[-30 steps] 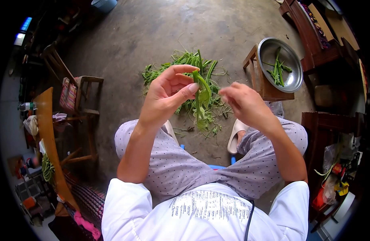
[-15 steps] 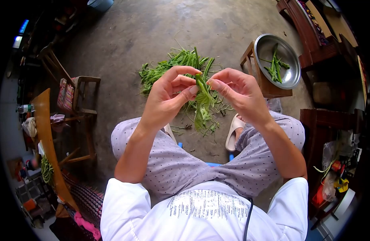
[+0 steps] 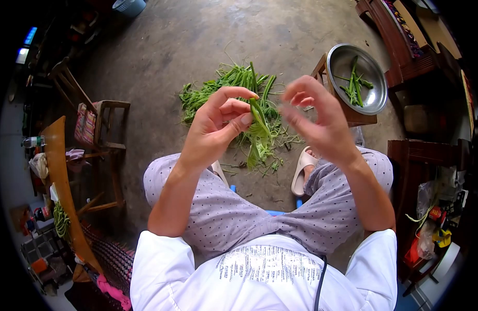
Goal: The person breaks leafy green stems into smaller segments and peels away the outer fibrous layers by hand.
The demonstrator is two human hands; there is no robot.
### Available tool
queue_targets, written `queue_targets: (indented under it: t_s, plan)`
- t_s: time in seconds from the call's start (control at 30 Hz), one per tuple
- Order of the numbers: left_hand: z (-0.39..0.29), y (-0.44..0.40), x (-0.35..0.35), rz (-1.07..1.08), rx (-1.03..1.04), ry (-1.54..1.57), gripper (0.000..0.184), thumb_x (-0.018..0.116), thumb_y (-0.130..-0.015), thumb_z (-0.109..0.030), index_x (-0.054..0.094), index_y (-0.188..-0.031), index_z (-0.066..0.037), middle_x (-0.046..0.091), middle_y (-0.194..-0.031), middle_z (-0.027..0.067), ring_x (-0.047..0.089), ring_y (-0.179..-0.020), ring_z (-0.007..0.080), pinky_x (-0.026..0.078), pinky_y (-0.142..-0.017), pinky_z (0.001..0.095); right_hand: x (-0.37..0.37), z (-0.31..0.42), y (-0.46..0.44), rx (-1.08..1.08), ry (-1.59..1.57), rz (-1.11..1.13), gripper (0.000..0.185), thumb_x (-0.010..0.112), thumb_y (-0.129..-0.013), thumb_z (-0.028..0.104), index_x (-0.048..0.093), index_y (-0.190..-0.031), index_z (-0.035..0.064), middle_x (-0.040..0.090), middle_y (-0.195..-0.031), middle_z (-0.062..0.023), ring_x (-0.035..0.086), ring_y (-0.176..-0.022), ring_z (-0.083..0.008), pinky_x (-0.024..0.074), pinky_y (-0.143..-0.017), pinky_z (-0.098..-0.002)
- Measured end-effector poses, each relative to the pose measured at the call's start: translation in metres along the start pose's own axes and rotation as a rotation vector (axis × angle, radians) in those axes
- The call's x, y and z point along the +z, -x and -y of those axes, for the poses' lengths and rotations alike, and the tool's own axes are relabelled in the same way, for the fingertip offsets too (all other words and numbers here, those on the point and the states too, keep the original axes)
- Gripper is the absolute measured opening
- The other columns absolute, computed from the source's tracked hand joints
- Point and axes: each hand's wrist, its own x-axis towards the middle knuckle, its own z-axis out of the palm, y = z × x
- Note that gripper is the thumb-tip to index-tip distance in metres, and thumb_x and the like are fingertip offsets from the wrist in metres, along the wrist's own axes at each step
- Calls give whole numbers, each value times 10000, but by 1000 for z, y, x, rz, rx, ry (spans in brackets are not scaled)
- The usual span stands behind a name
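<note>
My left hand (image 3: 215, 124) pinches a leafy green stem (image 3: 260, 127) between thumb and fingers, its leaf hanging down. To the right of it, my right hand (image 3: 323, 122) is raised, apart from the stem. Its fingertips are blurred by motion, but thumb and fingers stand apart with nothing visible between them. On the floor beyond my hands lies a pile of leafy green stems (image 3: 218, 85), partly covered by my left hand. A metal basin (image 3: 374, 98) at the right holds several trimmed green stems (image 3: 355, 85).
The basin rests on a wooden stool (image 3: 355, 118). A wooden chair (image 3: 112, 122) stands at the left, behind a wooden table edge (image 3: 57, 150). Dark wooden furniture (image 3: 399, 65) lines the right side. A blue basket (image 3: 129, 7) is at the far left.
My right hand has let go of the leafy stem and moved right, opening its fingers. My left hand keeps its pinch on the stem, almost unmoved.
</note>
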Motion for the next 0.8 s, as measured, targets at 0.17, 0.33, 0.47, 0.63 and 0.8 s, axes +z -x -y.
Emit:
queue_targets:
  t_s: [0.17,0.33,0.47,0.63,0.8]
  plan:
    - [5,-1,2,15,29,-10,280,599,-891,-55,506,-1155,-55,625,-921,30,581,-861,72,469,-744,206,4,7,4,7,108,130,159,681,-786,128,673,-919,41,619,-844,-94,573,-818,-218,449,-725,-323]
    - [5,-1,3,31,63,-124,268,588,-889,-29,511,-1144,-58,635,-914,35,593,-870,81,475,-753,214,6,8,4,45,114,124,130,670,-789,112,673,-885,25,642,-791,-98,587,-784,-215,465,-701,-326]
    - [1,0,7,-26,114,-289,228,582,-878,-4,556,-1099,-55,653,-874,52,621,-834,101,498,-740,234,5,12,4,33,113,134,133,668,-792,108,668,-889,18,655,-795,-96,600,-736,-203,477,-673,-314]
    - [-5,0,12,-50,188,-457,206,577,-860,25,603,-1053,-43,662,-864,66,643,-828,118,519,-720,253,3,10,4,245,-69,255,132,639,-842,114,649,-940,27,634,-788,-27,540,-729,-78,385,-664,-229]
    - [-8,0,13,-70,233,-616,182,596,-855,20,604,-1035,-9,664,-950,79,653,-851,140,525,-765,261,7,7,5,163,12,185,123,641,-834,102,658,-913,9,649,-783,-67,583,-702,-138,427,-627,-267]
